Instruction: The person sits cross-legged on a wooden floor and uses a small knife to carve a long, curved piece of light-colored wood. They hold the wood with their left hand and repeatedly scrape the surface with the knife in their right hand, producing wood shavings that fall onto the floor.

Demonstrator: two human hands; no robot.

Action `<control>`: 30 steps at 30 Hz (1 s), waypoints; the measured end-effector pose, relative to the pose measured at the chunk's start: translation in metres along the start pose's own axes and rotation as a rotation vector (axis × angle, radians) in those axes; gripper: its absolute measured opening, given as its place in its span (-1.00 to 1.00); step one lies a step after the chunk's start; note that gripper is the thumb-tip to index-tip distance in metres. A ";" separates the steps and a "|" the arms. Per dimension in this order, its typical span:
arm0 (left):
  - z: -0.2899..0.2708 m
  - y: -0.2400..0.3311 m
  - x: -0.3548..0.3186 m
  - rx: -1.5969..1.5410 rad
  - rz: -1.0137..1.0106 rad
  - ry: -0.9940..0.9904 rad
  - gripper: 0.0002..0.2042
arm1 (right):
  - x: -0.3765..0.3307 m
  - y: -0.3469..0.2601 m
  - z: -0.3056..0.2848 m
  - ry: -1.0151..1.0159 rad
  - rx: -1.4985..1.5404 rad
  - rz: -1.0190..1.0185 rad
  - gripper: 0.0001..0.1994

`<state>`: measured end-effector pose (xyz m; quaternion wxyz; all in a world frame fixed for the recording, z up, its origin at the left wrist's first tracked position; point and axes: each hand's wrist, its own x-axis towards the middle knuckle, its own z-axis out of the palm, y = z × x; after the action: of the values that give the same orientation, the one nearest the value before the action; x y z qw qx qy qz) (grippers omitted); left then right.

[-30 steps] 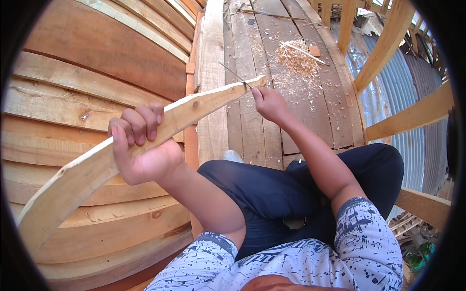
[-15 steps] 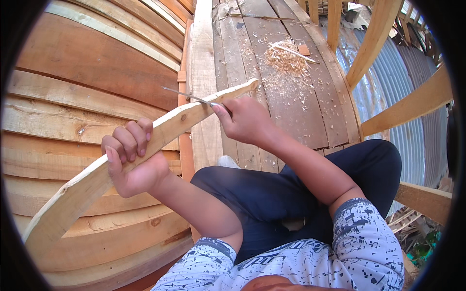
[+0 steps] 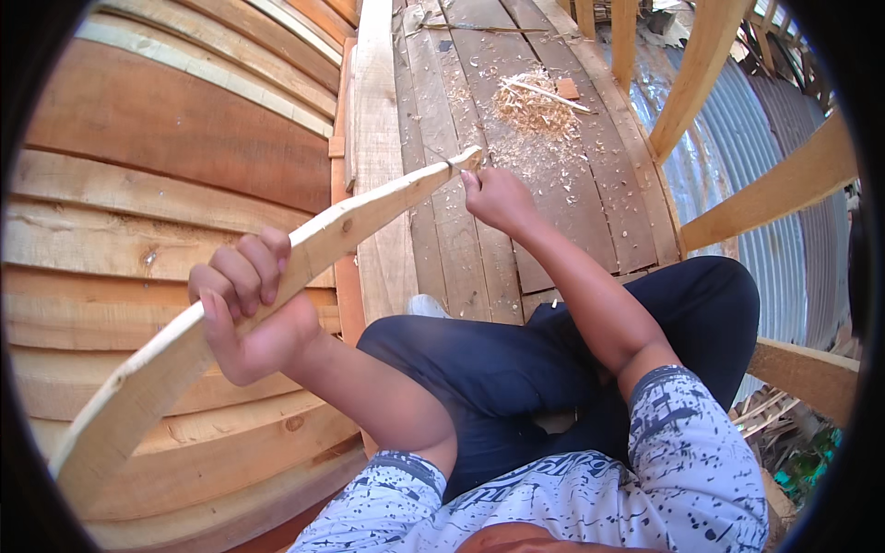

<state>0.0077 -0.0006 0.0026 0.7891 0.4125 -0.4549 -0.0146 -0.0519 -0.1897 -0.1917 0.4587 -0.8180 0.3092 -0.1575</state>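
A long pale wooden board slants across from the lower left to its narrow, tapered far end. My left hand is wrapped round its middle, fingers over the far side and thumb on the near side. My right hand is closed near the tapered end, gripping a knife. The thin dark blade lies across the board's upper edge close to the tip; the handle is hidden in my fist. That upper edge looks freshly cut and lighter than the flat face.
A heap of wood shavings with a thin stick and a small block lies on the plank floor. Stacked planks form a wall at the left. Wooden railing posts and corrugated metal sheets stand at the right.
My right hand has slid the knife along the board's edge, away from my left hand toward the tapered tip. My left hand keeps its hold. The view has shifted slightly.
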 end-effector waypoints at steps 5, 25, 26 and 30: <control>-0.005 -0.002 -0.004 0.037 0.000 0.075 -0.67 | -0.034 -0.067 -0.001 0.005 0.080 -0.269 -0.59; -0.009 -0.002 0.000 0.026 0.006 0.099 -0.67 | -0.045 -0.073 0.003 0.083 0.151 -0.372 -0.61; -0.006 -0.003 0.000 0.008 0.000 0.084 -0.67 | -0.031 -0.055 0.012 0.140 0.190 -0.330 -0.60; -0.002 -0.004 0.003 0.030 0.009 0.066 -0.67 | -0.006 -0.012 0.005 0.073 0.060 -0.119 -0.60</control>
<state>0.0127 -0.0031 0.0018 0.7975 0.4224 -0.4307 0.0096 -0.0496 -0.1778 -0.1841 0.4614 -0.8146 0.2714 -0.2234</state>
